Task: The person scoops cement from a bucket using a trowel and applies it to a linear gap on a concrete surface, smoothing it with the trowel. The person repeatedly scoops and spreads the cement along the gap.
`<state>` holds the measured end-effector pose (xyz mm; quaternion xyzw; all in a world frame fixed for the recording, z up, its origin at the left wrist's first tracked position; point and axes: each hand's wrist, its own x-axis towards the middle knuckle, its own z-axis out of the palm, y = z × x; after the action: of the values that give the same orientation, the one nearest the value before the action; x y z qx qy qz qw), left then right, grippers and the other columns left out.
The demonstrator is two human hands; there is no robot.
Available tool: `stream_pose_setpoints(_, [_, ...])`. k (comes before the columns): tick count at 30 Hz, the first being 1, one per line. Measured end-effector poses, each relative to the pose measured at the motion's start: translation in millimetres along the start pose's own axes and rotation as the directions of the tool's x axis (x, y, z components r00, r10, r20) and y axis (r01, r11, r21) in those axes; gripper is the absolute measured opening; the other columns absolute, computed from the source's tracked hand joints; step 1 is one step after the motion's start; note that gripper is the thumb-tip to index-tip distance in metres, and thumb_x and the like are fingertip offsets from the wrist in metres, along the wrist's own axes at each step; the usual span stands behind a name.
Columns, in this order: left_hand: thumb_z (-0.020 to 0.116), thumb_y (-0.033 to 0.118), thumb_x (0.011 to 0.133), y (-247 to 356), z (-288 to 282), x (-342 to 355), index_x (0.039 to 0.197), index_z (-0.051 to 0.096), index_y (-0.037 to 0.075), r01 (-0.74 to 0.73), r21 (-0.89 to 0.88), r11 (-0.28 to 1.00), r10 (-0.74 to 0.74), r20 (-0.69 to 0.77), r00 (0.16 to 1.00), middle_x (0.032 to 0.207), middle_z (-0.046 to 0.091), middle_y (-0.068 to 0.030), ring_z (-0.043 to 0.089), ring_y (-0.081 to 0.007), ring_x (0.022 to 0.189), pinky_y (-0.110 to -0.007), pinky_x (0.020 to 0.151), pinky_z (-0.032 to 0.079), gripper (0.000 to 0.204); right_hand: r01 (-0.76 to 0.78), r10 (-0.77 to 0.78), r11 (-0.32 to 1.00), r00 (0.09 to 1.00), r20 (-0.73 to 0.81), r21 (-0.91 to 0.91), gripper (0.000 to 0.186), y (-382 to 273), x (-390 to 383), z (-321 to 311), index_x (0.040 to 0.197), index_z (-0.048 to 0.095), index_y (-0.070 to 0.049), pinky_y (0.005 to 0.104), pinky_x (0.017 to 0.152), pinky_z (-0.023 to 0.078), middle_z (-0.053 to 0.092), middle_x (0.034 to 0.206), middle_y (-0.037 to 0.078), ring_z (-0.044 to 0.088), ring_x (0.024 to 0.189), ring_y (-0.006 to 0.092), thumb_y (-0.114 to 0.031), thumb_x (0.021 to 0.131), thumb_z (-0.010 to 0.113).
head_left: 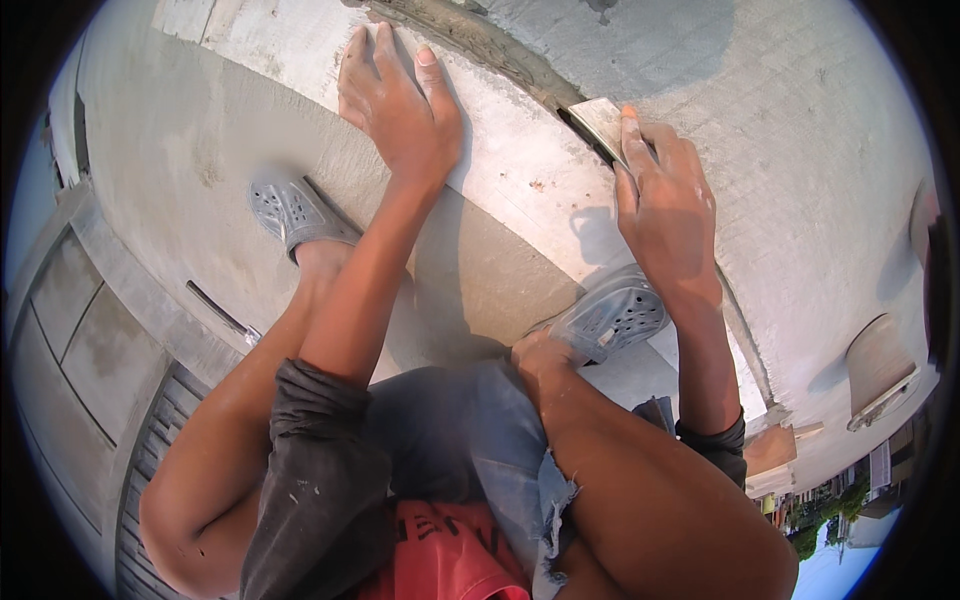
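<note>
Fingers apart, my left hand (405,115) rests on a long pale plank-like strip (520,190) lying across the grey cement surface. My right hand (668,205) grips a flat, pale scraper-like plate (600,124) between thumb and fingers. The plate's edge meets a dark line along the strip's far side, where a ridge of wet-looking grey mortar (490,45) runs toward the upper left. Part of the plate is hidden behind my fingers, so its exact kind is unclear.
My feet, in grey clogs (612,315), straddle the strip's near side. A flat board with a handle (882,370) stands at the right. A dark thin rod (220,310) lies at the left, near a panelled wall (75,330). Roofs and trees show at the lower right.
</note>
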<state>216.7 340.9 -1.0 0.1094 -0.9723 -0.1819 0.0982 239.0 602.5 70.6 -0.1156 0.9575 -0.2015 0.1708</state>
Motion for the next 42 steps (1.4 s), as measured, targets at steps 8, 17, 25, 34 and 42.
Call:
stream_pose_setpoints(8, [0.042,0.042,0.116,0,-4,1,0.159,0.047,0.000,0.010,0.028,1.000,-0.010,-0.002,1.000,0.164,0.039,-0.0278,0.029,-0.0430,0.156,-0.060,0.127,0.012,0.060,-0.097,0.068,0.976,0.986,0.150,0.194,0.052,10,-3,-62,0.147,0.068,-0.007,0.0408,0.098,0.057,0.070,0.127,0.012,0.068,0.115,0.0293,-0.007,0.095,0.074])
stream_pose_setpoints(17, [0.043,0.036,0.115,6,-5,3,0.160,0.045,0.000,0.030,0.037,0.999,-0.032,0.042,0.999,0.166,0.036,-0.0273,0.027,-0.0441,0.156,-0.062,0.126,0.013,0.057,-0.028,0.034,0.996,0.997,-0.068,0.088,0.056,-19,28,-20,0.143,0.070,-0.007,0.0387,0.085,0.062,0.067,0.121,0.005,0.065,0.110,0.0219,-0.014,0.089,0.082])
stream_pose_setpoints(25, [0.042,0.029,0.114,6,-7,1,0.161,0.043,-0.001,0.033,0.025,0.999,-0.035,0.065,0.997,0.168,0.034,-0.0271,0.025,-0.0442,0.157,-0.062,0.126,0.012,0.055,0.021,-0.022,1.000,0.999,0.047,0.008,0.057,-35,31,-15,0.142,0.070,-0.005,0.0377,0.087,0.061,0.065,0.121,0.005,0.063,0.111,0.0219,-0.016,0.088,0.083])
stream_pose_setpoints(34, [0.041,0.028,0.114,2,-11,1,0.162,0.041,0.000,0.050,0.061,0.997,-0.055,0.083,0.995,0.169,0.033,-0.0263,0.023,-0.0430,0.159,-0.062,0.127,0.011,0.056,-0.120,0.115,0.976,0.993,0.037,0.184,0.053,-3,16,-61,0.143,0.070,-0.006,0.0397,0.094,0.058,0.069,0.123,0.007,0.066,0.113,0.0253,-0.013,0.091,0.078])
stream_pose_setpoints(42, [0.042,0.027,0.114,8,-11,5,0.161,0.042,-0.001,0.026,0.064,0.998,-0.030,0.064,0.997,0.167,0.035,-0.0273,0.027,-0.0432,0.158,-0.061,0.127,0.013,0.055,0.011,-0.012,1.000,0.998,0.069,0.009,0.062,-29,46,-9,0.150,0.064,-0.011,0.0361,0.086,0.061,0.063,0.128,0.001,0.060,0.119,0.0207,-0.022,0.092,0.080])
